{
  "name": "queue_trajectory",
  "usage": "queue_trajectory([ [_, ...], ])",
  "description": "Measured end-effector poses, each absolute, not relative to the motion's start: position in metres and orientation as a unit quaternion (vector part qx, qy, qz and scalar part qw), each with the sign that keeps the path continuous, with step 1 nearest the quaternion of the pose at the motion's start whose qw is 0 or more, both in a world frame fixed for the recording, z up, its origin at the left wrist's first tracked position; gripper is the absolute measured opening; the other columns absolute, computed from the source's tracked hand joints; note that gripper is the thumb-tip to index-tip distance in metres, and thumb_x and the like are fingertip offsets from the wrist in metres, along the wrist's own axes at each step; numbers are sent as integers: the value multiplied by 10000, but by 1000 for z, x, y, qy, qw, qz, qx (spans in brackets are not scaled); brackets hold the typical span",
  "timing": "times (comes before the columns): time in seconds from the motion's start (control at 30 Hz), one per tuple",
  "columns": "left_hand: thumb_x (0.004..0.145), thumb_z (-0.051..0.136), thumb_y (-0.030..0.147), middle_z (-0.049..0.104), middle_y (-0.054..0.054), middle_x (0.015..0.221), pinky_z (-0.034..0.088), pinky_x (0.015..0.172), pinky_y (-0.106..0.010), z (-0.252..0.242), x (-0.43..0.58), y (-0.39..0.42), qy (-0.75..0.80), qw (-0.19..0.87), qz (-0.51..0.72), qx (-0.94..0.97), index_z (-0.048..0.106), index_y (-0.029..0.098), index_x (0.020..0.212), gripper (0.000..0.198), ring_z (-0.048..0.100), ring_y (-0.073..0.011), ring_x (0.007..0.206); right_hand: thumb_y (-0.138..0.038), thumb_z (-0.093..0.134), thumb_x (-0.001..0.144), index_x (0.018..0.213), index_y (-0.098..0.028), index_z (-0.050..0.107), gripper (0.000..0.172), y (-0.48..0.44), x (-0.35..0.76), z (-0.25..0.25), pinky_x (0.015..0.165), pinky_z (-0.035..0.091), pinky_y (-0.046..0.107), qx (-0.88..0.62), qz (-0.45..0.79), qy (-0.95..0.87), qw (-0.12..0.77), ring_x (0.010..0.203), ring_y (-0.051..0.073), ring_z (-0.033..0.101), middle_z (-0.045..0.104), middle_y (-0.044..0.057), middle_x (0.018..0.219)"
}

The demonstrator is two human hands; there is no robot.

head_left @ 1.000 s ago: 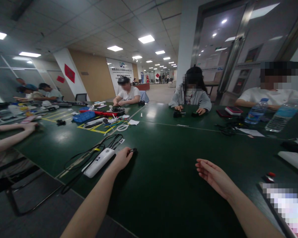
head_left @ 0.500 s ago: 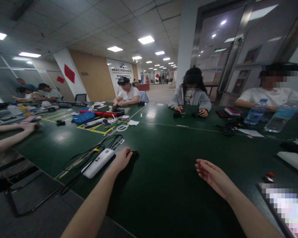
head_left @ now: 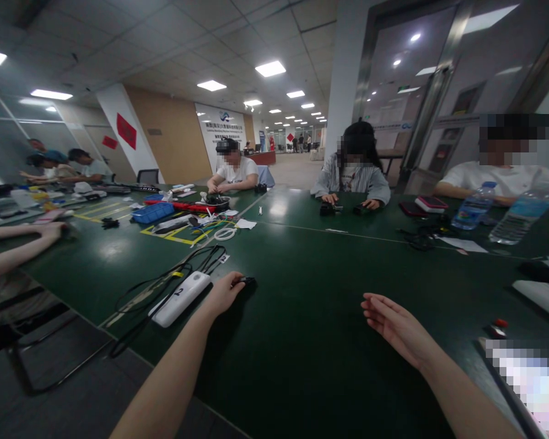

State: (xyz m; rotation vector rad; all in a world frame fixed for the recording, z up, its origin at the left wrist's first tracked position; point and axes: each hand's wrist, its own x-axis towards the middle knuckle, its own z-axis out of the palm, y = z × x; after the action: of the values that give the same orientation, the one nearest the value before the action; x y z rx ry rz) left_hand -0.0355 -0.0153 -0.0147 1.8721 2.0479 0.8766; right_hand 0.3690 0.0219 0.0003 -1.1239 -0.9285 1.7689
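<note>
Your left hand (head_left: 224, 294), right of the white box (head_left: 183, 299): fingers pinched on a black part (head_left: 247, 281). Right hand (head_left: 391, 320), farther right of the box: fingers half-curled, empty.

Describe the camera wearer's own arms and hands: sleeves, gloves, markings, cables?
Bare left forearm and bare right forearm, both tapering to the wrist; no sleeves in frame. Ungloved left hand and ungloved right hand. No watch, bracelet, ring, marking or attached cable visible on either side.
</note>
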Motion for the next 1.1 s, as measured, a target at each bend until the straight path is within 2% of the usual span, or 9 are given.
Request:
queue_trajectory([
  [0.33,750,450,314,555,-57,866,419,749,-305,-4,-31,-19,687,80,260,673,573,173,850,211,540,-182,805,-297,602,720,912,-227,619,206,21,367,0,655,495,222,-436,707,-374,412,766,131,581,641,12,825],
  [0.63,739,475,314,573,-48,914,436,730,-293,-3,-29,-22,676,106,276,674,557,197,912,224,555,-174,806,-295,602,720,908,-227,623,201,21,368,2,654,503,232,-444,706,-371,408,764,137,586,641,15,818],
  [0.83,673,539,237,573,-42,954,444,731,-294,-4,-31,-24,678,128,287,664,498,205,1016,346,557,-173,836,-302,598,723,926,-232,616,215,24,369,-4,666,504,231,-437,706,-378,410,779,137,585,638,14,837],
  [1.1,681,506,185,572,-20,909,441,747,-299,-7,-35,-21,669,140,296,667,523,213,936,257,549,-162,828,-302,601,719,919,-233,617,213,24,370,-5,657,507,238,-442,703,-374,413,772,142,588,638,17,839],
])
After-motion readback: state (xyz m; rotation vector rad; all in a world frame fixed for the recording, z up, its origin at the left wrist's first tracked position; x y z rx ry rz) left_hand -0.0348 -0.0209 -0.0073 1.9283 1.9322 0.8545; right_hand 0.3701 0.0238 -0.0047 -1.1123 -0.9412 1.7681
